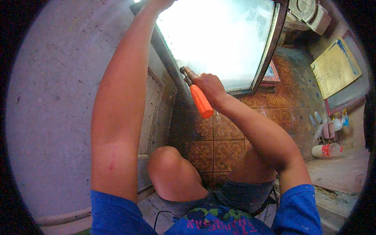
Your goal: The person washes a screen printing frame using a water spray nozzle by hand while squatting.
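Note:
A framed, brightly lit translucent panel stands in front of me, its glare washing out the middle. My left hand is at its upper left corner, cut off by the picture's top edge; its fingers are hidden. In my right hand is a tool with an orange handle and a dark metal neck, perhaps a spray nozzle. Its metal end points up at the left side of the frame, near the lower left of the panel. The orange handle slants down towards me, outside my grip.
Brown patterned tiles cover the floor below my knees. A pale wall rises at left. To the right lean a yellowish board and another frame. A plastic bottle and a pink container are nearby.

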The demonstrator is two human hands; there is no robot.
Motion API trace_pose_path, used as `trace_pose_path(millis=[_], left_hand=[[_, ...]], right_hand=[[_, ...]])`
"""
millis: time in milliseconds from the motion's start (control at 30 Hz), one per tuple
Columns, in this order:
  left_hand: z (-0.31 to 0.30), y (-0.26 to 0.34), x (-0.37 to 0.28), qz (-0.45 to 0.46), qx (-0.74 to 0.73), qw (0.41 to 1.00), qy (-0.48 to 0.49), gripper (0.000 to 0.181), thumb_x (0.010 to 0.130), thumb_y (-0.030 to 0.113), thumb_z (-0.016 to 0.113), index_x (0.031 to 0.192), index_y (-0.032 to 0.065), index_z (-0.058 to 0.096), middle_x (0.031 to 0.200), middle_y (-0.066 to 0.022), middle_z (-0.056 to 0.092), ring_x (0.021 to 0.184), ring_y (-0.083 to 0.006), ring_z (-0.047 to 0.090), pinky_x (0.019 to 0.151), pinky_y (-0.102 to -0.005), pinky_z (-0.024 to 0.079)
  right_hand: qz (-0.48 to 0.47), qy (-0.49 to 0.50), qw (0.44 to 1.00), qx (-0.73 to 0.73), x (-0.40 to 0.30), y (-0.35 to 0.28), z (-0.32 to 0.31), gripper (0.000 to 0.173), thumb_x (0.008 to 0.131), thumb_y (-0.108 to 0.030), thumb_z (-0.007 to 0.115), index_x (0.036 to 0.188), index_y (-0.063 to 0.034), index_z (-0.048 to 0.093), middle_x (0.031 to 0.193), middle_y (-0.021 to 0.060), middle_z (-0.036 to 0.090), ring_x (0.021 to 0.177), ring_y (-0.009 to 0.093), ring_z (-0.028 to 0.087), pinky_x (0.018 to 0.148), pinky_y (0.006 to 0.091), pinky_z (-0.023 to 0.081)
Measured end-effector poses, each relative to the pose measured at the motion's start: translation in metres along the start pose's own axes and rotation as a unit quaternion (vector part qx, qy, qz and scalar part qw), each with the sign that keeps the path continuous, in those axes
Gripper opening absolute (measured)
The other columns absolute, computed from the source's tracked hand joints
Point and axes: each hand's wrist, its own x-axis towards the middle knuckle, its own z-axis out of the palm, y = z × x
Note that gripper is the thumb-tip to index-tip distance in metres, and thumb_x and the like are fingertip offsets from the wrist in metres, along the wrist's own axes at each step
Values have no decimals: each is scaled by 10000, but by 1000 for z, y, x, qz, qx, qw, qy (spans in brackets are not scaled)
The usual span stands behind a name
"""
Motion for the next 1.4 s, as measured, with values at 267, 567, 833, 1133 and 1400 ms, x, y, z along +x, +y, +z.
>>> trace_pose_path(millis=[267,567,833,1133,1400], left_hand=[[0,-4,4,18,13,1000,3,578,878,591,741,1164,90,784,1086,-132,784,988,-289,749,890,-412,567],[3,-6,4,22,-7,1000,14,526,876,574,750,1136,119,798,1038,-117,791,948,-273,751,857,-403,566],[5,-9,7,26,2,999,20,521,872,572,755,1119,115,802,1017,-117,792,929,-271,751,848,-404,566],[1,-6,6,24,-3,1000,9,527,872,562,758,1120,98,797,997,-117,792,905,-266,752,823,-394,565],[14,-4,8,37,-15,999,10,528,878,566,750,1121,99,797,1005,-118,792,908,-267,752,831,-395,564]], right_hand=[[-14,7,1000,0,0,0,-2,770,852,-100,621,1581,-100,374,736,184,685,695,376,718,601,503,552],[-19,-4,1000,-8,0,1,-1,672,896,-115,594,1542,-71,413,773,180,708,714,370,730,599,494,573],[-22,-26,999,-9,0,1,-1,614,921,-113,574,1515,-56,432,798,181,720,725,368,740,598,496,592],[-19,10,1000,11,1,0,-5,828,827,-85,631,1599,-132,336,755,183,687,691,385,706,600,519,541],[-22,20,999,-30,-2,9,-4,641,957,-107,548,1572,-84,367,800,175,732,710,357,750,577,480,604]])
